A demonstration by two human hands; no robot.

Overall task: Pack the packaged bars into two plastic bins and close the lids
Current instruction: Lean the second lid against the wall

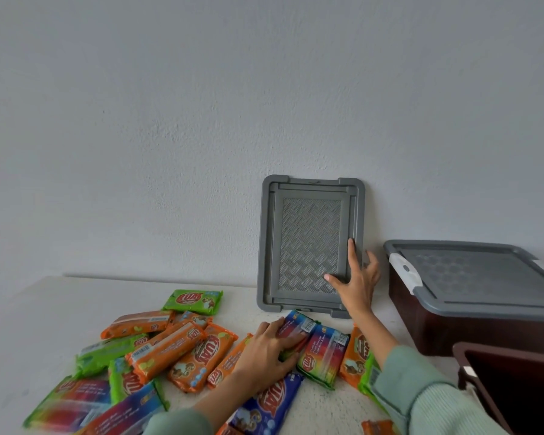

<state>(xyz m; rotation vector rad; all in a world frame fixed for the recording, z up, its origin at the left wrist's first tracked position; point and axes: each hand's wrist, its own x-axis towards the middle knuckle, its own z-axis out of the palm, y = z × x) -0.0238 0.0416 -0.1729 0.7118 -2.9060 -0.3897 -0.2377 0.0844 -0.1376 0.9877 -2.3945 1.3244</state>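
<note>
Nearest, at the right, the open dark-brown plastic bin point(515, 390) shows no bars inside. The orange, green and blue packaged bars point(182, 346) all lie scattered on the white table point(29, 324), so packing has barely begun. The left hand point(264, 353) curls its fingers around a rainbow-striped bar point(299, 326). Farther back, the right hand point(355, 281) rests spread, nearly straight fingers on the flat grey plastic lid point(305, 233), which leans against the wall. The second brown bin point(453, 328) is still lidded and has yet to be opened.
</note>
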